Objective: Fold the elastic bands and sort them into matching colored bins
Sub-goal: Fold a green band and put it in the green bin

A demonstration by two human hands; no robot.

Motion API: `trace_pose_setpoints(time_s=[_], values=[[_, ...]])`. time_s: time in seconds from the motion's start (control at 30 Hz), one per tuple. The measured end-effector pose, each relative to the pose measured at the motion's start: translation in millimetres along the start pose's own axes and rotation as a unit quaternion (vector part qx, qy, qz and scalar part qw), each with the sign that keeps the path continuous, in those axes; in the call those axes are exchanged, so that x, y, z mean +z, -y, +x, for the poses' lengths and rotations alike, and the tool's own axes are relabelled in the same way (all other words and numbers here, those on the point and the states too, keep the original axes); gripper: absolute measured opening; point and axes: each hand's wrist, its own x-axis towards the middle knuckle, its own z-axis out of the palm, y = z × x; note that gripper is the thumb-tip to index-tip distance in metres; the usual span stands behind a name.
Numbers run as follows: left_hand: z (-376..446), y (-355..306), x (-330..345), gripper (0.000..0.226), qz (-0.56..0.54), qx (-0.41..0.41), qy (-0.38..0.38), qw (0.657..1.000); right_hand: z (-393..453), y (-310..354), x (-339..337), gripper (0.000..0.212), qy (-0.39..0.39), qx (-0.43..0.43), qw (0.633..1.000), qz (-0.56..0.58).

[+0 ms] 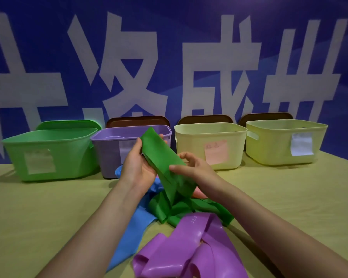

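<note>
Left hand (138, 167): grasping the upper part of the folded green elastic band (162, 155), thumb on its left edge, fingers behind.
Right hand (191, 167): pinching the band's lower folded part, thumb on top.
Green band: raised above the mid tabletop (48, 207), tilted, loose tail trailing down onto the pile.
Pile: glossy purple elastic band (189, 243) at the near edge, blue elastic band (133, 227) left of it.
Far edge: green plastic bin (48, 153), purple plastic bin (113, 155), two pale yellow plastic bins (209, 145) (285, 141), in a row.
</note>
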Motion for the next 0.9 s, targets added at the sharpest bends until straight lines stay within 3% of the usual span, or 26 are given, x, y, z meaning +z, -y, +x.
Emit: trace_pose_setpoints(time_s=[0.1,0.23,0.3,0.43,0.5,0.63,0.73,0.8,0.9], values=[[-1,-4,3,0.045,-0.010,0.013,0.006,1.000,-2,3,-4,0.017,0.030,0.010,0.989,-0.144],[3,-16,-4,0.042,-0.042,0.047,-0.016,0.998,-6,7,-16,0.017,0.073,0.046,0.935,-0.345],[7,-19,-11,0.037,-0.053,0.067,-0.041,0.995,-4,7,-21,0.008,0.047,0.039,0.917,-0.395],[14,-15,-20,0.038,-0.030,0.088,-0.077,0.993,-1,13,-25,0.020,-0.003,-0.017,0.885,-0.466],[16,-20,-23,0.036,-0.027,0.099,-0.100,0.990,-1,24,-30,0.016,-0.033,-0.058,0.898,-0.435],[20,-33,-29,0.033,-0.012,0.123,-0.115,0.986,-10,51,-39,0.022,-0.098,-0.078,0.977,-0.171],[21,-33,-29,0.035,0.006,0.120,-0.107,0.987,-14,54,-35,0.022,-0.019,-0.052,0.998,-0.041],[22,-37,-33,0.037,0.002,0.115,-0.116,0.987,-14,48,-30,0.023,0.039,0.001,0.998,-0.055],[26,-43,-50,0.043,-0.005,0.107,-0.139,0.985,-12,34,-33,0.016,0.084,0.087,0.978,-0.168]])
